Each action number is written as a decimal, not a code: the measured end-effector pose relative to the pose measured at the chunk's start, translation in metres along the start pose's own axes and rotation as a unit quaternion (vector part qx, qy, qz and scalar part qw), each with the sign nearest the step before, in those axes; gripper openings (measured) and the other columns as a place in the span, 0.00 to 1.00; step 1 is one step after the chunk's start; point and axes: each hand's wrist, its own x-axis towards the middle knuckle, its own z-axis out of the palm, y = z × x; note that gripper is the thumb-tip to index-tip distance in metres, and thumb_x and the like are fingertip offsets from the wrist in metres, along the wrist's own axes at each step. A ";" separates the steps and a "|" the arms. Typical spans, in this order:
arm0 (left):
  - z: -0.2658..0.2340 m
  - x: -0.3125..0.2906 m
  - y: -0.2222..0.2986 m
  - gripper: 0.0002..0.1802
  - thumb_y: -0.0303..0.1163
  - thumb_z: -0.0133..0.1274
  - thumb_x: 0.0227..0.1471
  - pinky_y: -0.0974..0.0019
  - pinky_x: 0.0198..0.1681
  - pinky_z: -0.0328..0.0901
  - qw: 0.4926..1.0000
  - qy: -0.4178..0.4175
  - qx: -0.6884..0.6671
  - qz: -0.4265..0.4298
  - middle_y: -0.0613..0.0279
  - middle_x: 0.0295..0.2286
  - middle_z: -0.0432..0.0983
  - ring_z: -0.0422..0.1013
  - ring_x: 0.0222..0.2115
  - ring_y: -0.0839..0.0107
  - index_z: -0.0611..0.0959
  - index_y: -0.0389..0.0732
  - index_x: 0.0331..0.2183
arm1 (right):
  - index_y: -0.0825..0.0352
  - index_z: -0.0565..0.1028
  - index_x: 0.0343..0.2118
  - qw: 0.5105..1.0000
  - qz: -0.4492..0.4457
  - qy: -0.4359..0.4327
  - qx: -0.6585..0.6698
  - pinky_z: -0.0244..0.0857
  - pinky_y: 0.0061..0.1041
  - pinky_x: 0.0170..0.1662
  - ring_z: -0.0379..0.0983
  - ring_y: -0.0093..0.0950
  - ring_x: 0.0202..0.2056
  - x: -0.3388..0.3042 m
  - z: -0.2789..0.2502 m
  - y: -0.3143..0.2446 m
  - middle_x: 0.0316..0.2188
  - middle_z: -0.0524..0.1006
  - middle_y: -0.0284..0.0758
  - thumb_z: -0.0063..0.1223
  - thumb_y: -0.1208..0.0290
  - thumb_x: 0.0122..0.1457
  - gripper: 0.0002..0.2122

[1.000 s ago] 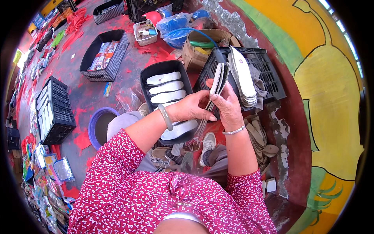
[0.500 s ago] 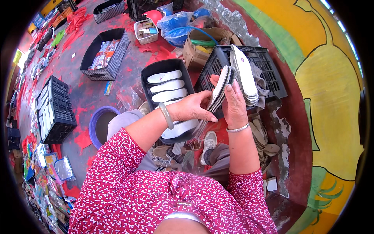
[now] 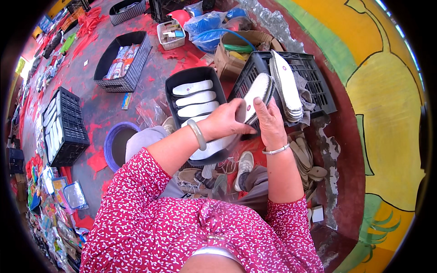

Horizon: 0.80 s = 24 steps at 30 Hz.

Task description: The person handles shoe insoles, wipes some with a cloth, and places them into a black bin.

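Insoles (image 3: pixel 261 88) are held in one stack between two hands, above the right side of a black bin. Two slatted black crates are counted nearby, a right-hand crate (image 3: pixel 321 75) and a left-hand crate (image 3: pixel 75 132), along with one bin (image 3: pixel 169 93), one nearer checked basket (image 3: pixel 127 82) and one small white basket (image 3: pixel 173 45). Across the right-hand crate a second stack (image 3: pixel 285 82) is laid, with a grey cloth (image 3: pixel 304 102) beside it. In the left-hand crate, more white insoles (image 3: pixel 53 132) are packed (too overlapped to be counted). In the bin at least five white insoles (image 3: pixel 196 98) are seen, set crosswise in a row and partly covered by the left arm. By the checked basket, packets (image 3: pixel 122 63) are contained; by the white basket, small boxes (image 3: pixel 173 34). The held stack is tilted, its layers edged in speckled grey and its front face white, marked with one small reddish dot (image 3: pixel 248 108). Its lower part is gripped between thumb and fingers of the left hand (image 3: pixel 223 122). Against its right edge the right hand (image 3: pixel 272 127) is placed, thumb raised; whether its fingers are closed behind cannot be told.
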 end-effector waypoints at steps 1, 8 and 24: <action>0.001 0.000 -0.002 0.45 0.44 0.67 0.33 0.64 0.41 0.65 0.997 0.046 0.054 0.001 0.49 0.37 0.72 0.71 0.39 0.62 0.64 0.36 0.50 | 0.70 0.65 0.48 1.000 -0.017 0.018 -0.003 0.60 0.18 0.43 0.66 0.19 0.40 0.001 0.005 0.000 0.39 0.71 0.31 0.53 0.62 0.56 0.21; -0.015 0.005 -0.021 0.41 0.49 0.63 0.38 0.67 0.44 0.63 0.997 0.058 0.001 0.050 0.53 0.39 0.72 0.70 0.38 0.66 0.68 0.35 0.49 | 0.69 0.65 0.48 0.971 0.040 0.146 0.185 0.68 0.25 0.41 0.73 0.27 0.37 0.016 -0.024 0.002 0.39 0.73 0.36 0.44 0.72 0.60 0.14; -0.060 0.003 -0.024 0.14 0.34 0.45 0.57 0.58 0.43 0.69 0.856 0.051 -0.513 0.027 0.57 0.40 0.72 0.71 0.40 0.66 0.69 0.40 0.44 | 0.65 0.60 0.55 0.934 0.008 0.118 0.337 0.56 0.42 0.56 0.60 0.38 0.55 0.021 -0.052 -0.018 0.54 0.64 0.39 0.33 0.53 0.63 0.24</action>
